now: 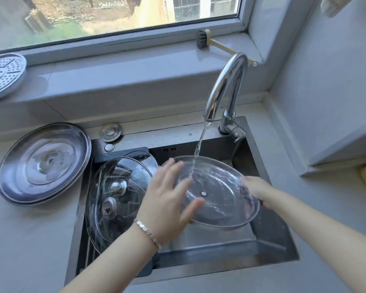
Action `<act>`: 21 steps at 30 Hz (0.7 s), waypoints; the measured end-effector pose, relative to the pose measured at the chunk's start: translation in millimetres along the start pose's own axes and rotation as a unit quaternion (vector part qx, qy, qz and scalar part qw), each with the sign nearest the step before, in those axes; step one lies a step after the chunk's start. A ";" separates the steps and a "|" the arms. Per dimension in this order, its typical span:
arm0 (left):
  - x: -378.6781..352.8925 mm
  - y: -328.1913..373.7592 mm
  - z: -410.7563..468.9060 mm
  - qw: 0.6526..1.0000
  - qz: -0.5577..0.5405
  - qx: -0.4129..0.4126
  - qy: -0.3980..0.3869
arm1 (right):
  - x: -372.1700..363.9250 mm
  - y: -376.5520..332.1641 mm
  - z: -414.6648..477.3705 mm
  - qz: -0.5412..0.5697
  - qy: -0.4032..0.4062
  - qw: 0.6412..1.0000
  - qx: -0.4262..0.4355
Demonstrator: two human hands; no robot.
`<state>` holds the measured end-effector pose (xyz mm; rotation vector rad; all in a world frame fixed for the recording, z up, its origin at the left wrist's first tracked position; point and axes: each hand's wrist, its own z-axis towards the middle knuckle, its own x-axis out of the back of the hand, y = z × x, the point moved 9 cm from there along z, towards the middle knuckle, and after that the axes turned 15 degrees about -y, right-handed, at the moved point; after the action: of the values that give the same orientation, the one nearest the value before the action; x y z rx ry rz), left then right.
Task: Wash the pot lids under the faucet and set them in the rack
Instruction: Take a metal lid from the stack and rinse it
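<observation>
Glass lid (220,199) is held over the sink (270,231), just below and in front of the faucet (226,85), with its hollow side up, and the water stream (201,144) falls on its far part. The left hand (169,197) lies flat on the inside surface with its fingers straight and spread, grasping nothing. The right hand (256,189) grips the rim on the side under the faucet base; its fingers seem to curl below the glass, but they are blurred.

I judge this lid to be stiff, rather heavy for its thinness, fragile, and very slippery while wet. The rim is the safest place to hold it, or the knob below, which is hidden here. A knock against the steel spout or the sink wall could chip it.

To the left of the faucet, the rack (89,250) in the sink carries a second lid (114,191), which leans with its knob toward the camera. Further left, on the pale counter (30,240), a dark-rimmed lid (43,163) lies upside down. Behind the faucet, a brush (203,40) rests on the window sill (114,75), and a perforated plate (3,76) rests at the sill's far left end.
</observation>
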<state>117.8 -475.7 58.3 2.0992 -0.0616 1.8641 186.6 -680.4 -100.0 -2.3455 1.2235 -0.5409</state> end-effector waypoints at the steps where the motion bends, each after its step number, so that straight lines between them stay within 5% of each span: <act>1: -12.5 12.6 -1.0 0.998 -0.009 -0.050 -0.038 | 1.6 -0.8 -2.7 -0.006 -0.009 1.000 -0.018; 6: -52.7 57.7 1.1 0.981 -0.094 -0.147 -0.089 | 30.3 -34.6 -22.9 -0.138 0.001 0.988 -0.069; 9: -57.4 57.3 6.9 0.966 -0.225 -0.104 -0.076 | 43.4 -64.2 -36.4 -0.150 -0.015 0.987 -0.055; 11: -61.4 37.4 9.7 0.890 -0.452 -0.013 -0.064 | 40.3 -80.3 -47.0 -0.035 -0.049 0.998 -0.019; 13: -62.2 6.0 7.6 0.772 -0.621 0.125 0.049 | 32.4 -96.6 -48.6 0.041 -0.078 0.995 0.048; 16: -76.1 -31.1 -5.2 0.606 -0.721 0.288 0.170 | 19.8 -110.1 -41.8 0.058 -0.030 0.988 0.141; 19: -85.9 -54.3 -6.7 0.525 -0.764 0.319 0.199 | -0.9 -116.7 -41.2 -0.074 0.073 0.972 0.211; 21: -86.1 -56.9 -4.1 0.501 -0.778 0.324 0.198 | -45.8 -126.5 -52.9 -0.213 0.068 0.936 0.271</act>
<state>115.9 -436.9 -37.4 0.8007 2.0826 0.9089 218.4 -587.7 6.2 -2.0981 0.5015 -1.0480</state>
